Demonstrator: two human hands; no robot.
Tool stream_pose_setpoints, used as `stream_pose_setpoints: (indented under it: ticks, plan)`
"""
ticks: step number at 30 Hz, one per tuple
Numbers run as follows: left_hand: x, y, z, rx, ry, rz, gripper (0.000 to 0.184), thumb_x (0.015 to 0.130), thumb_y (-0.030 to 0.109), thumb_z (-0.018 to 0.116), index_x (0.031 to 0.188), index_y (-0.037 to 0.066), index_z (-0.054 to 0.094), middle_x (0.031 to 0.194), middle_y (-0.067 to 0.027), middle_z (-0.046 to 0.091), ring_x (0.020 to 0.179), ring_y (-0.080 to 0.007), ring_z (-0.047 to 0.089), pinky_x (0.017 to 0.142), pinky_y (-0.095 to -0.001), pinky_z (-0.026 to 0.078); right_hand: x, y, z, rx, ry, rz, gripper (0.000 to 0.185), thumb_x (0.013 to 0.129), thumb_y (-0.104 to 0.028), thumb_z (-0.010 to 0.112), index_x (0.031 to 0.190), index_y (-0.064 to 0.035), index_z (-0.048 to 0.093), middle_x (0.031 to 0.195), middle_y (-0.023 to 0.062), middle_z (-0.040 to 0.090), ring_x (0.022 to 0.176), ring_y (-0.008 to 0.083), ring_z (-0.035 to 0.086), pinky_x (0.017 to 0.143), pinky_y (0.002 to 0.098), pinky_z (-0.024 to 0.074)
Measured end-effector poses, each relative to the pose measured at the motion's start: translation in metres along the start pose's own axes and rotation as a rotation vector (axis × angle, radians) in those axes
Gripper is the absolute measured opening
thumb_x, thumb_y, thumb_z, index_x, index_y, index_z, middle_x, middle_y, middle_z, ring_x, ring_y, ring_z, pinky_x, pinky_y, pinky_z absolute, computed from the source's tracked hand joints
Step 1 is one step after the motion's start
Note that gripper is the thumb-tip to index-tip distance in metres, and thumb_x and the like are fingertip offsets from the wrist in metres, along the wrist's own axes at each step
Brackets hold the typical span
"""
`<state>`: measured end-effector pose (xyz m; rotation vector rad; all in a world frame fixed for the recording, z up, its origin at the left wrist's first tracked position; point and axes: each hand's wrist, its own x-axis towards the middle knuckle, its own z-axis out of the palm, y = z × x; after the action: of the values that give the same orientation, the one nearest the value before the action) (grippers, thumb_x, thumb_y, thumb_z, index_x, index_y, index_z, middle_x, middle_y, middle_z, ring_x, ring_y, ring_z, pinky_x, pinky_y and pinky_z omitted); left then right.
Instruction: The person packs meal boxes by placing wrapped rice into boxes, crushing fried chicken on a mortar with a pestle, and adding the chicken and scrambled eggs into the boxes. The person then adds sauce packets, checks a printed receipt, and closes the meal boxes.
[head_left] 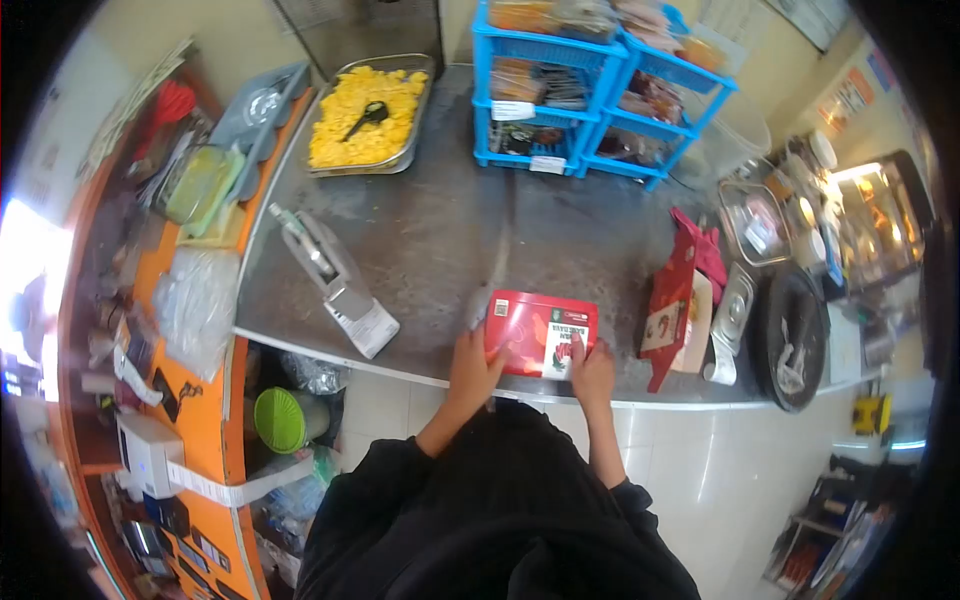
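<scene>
A red printed pouch (525, 325) with a white label panel lies at the front edge of the dark worktop (430, 240). My left hand (475, 367) grips its left side, the thumb on the front face. On the lower right side, my right hand (592, 375) holds the same pouch, with its thumb over the white panel. The fingers behind the pouch are hidden. To the right stands an open red carton (672, 310) with printed panels; its contents are hard to make out. Left of the pouch lies a long grey device (325, 260) with a white printed label on its near end.
A metal tray (415, 150) of yellow chunks with a black scoop stands at the back left. Blue tiered baskets (600, 85) hold packets at the back. A black oval pan (795, 350) sits far right. An orange counter (205, 420) runs along the left, beside a green bin (278, 420).
</scene>
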<state>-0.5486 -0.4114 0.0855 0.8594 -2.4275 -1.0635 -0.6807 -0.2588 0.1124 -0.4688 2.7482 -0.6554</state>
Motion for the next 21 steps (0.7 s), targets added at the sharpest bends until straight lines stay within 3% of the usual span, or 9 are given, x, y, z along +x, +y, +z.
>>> stream_pose_setpoints:
  ticks: [3, 5, 7, 9, 14, 15, 17, 19, 21]
  plan:
    - [-0.008, 0.013, -0.011, -0.1, -0.049, -0.16, 0.068, 0.085, 0.038, 0.058, 0.136, 0.002, 0.031, 0.1, -0.0254, 0.051, 0.097, -0.0411, 0.051, 0.087, -0.0446, 0.04, -0.003, -0.016, -0.014, 0.012, -0.097, 0.084, 0.049, 0.09, -0.041, 0.048, 0.1, 0.0073, 0.05, 0.1, 0.0294, 0.058, 0.095, 0.0418, 0.056, 0.081, 0.0473, 0.0429]
    - [-0.011, 0.015, -0.007, -0.121, 0.031, -0.173, 0.071, 0.087, 0.036, 0.055, 0.14, 0.003, 0.022, 0.115, -0.0302, 0.045, 0.106, -0.0425, 0.047, 0.091, -0.0466, 0.038, -0.005, -0.017, -0.02, 0.107, -0.151, 0.061, 0.046, 0.092, -0.038, 0.044, 0.105, 0.0061, 0.05, 0.1, 0.0267, 0.058, 0.098, 0.0394, 0.055, 0.084, 0.0437, 0.0428]
    - [-0.009, 0.032, -0.011, -0.302, 0.355, 0.032, 0.068, 0.086, 0.033, 0.056, 0.136, -0.003, 0.027, 0.111, -0.0272, 0.049, 0.1, -0.0416, 0.049, 0.087, -0.047, 0.038, -0.01, -0.01, -0.01, 0.589, 0.123, -0.266, 0.042, 0.095, -0.033, 0.039, 0.113, 0.0043, 0.048, 0.103, 0.0239, 0.058, 0.099, 0.036, 0.055, 0.085, 0.0401, 0.0421]
    - [-0.011, 0.028, -0.011, -0.225, 0.292, -0.006, 0.062, 0.087, 0.031, 0.055, 0.133, -0.004, 0.031, 0.107, -0.0245, 0.05, 0.098, -0.0399, 0.049, 0.087, -0.0467, 0.037, -0.015, 0.001, 0.008, 0.707, 0.3, -0.235, 0.039, 0.097, -0.028, 0.035, 0.113, 0.0026, 0.052, 0.105, 0.0224, 0.057, 0.098, 0.0333, 0.055, 0.086, 0.0381, 0.0408]
    - [0.013, 0.015, -0.002, 0.219, 0.155, -0.097, 0.037, 0.09, 0.019, 0.047, 0.117, -0.005, 0.047, 0.092, -0.0189, 0.051, 0.087, -0.0348, 0.051, 0.081, -0.0455, 0.038, 0.013, 0.011, 0.01, 0.325, 0.039, -0.047, 0.041, 0.097, -0.028, 0.033, 0.102, 0.004, 0.059, 0.107, 0.0261, 0.056, 0.103, 0.035, 0.052, 0.092, 0.0402, 0.038]
    - [0.014, 0.01, 0.007, 0.192, 0.132, -0.098, 0.037, 0.09, 0.019, 0.047, 0.118, -0.005, 0.047, 0.095, -0.0188, 0.052, 0.091, -0.0347, 0.051, 0.083, -0.0454, 0.038, 0.021, 0.012, 0.016, 0.265, 0.012, -0.011, 0.043, 0.097, -0.028, 0.033, 0.1, 0.0043, 0.06, 0.108, 0.0266, 0.056, 0.104, 0.0351, 0.052, 0.093, 0.0406, 0.0375]
    - [0.027, 0.007, 0.007, 0.153, 0.111, -0.098, 0.038, 0.089, 0.018, 0.045, 0.12, -0.004, 0.047, 0.102, -0.0188, 0.052, 0.097, -0.0343, 0.05, 0.088, -0.0451, 0.037, 0.03, 0.008, 0.014, 0.092, 0.207, -0.314, 0.033, 0.095, -0.021, 0.037, 0.11, 0.002, 0.057, 0.117, 0.0247, 0.052, 0.105, 0.0355, 0.052, 0.095, 0.0421, 0.0375]
    - [0.048, 0.012, 0.011, 0.043, 0.366, 0.133, 0.04, 0.086, 0.015, 0.047, 0.121, -0.005, 0.046, 0.109, -0.0199, 0.051, 0.105, -0.0357, 0.048, 0.092, -0.0459, 0.035, 0.026, -0.031, -0.005, -0.013, 0.518, -0.61, 0.03, 0.094, -0.015, 0.039, 0.115, 0.0004, 0.054, 0.122, 0.0231, 0.049, 0.105, 0.0348, 0.052, 0.095, 0.0419, 0.0375]
    - [0.06, 0.007, 0.017, 0.178, 0.097, 0.431, 0.041, 0.086, 0.017, 0.049, 0.121, -0.003, 0.046, 0.119, -0.0216, 0.048, 0.113, -0.037, 0.044, 0.099, -0.0442, 0.031, 0.051, -0.008, 0.01, 0.165, 0.061, -0.624, 0.033, 0.091, -0.011, 0.044, 0.123, -0.0019, 0.049, 0.13, 0.021, 0.043, 0.11, 0.0346, 0.049, 0.098, 0.0419, 0.0355]
